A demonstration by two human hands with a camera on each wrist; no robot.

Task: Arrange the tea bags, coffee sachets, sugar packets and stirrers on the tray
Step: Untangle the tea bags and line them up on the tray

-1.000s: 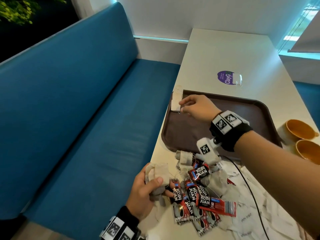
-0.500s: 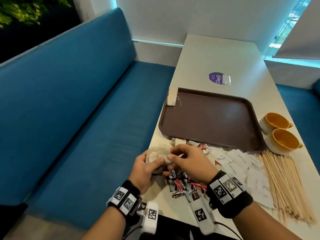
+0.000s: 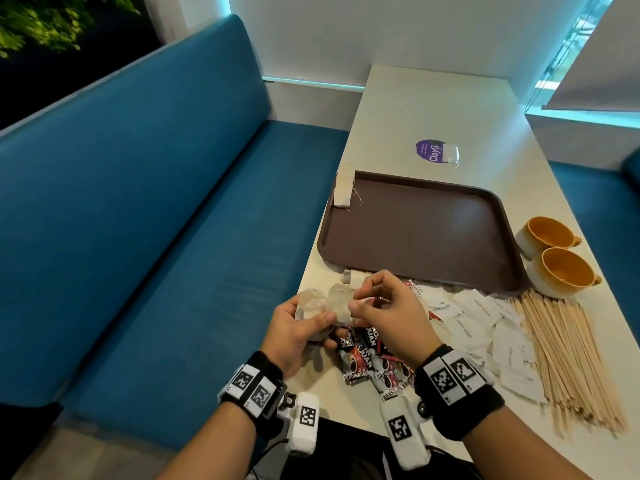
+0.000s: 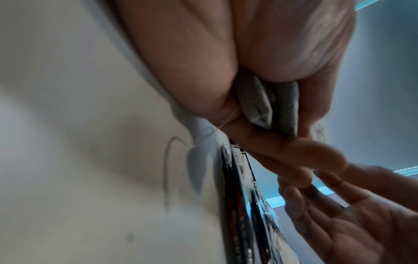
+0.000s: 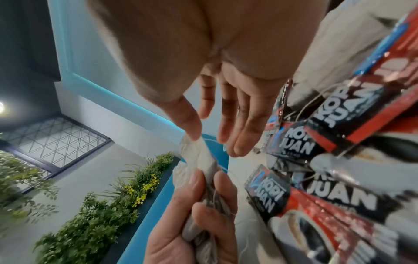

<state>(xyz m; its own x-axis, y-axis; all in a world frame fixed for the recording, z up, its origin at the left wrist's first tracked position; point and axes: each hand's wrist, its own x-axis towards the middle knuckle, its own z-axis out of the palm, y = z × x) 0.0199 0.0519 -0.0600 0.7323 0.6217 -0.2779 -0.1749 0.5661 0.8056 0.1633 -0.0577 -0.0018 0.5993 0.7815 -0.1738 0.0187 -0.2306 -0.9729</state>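
Right now L hand [image 3: 294, 332] has its grip wrapped round a small bunch of tea bags [image 3: 320, 304], thumb on top, held just above the near desk [image 3: 433, 109] edge. R hand [image 3: 388, 315] pinches the top corner of the upright bag in that bunch w/ thumb & forefinger; other fingers loosely curled. Under both hands: coffee sachets [image 3: 363, 362] in a heap. To the R, white sugar packets [image 3: 485, 327], then stirrers [image 3: 568, 355] in a loose sheaf. Beyond lies the brown tray [image 3: 415, 233], one tea bag [image 3: 343, 192] lying over its far-L corner rim. Two orange cups [image 3: 554, 258] sit by the tray's R edge.
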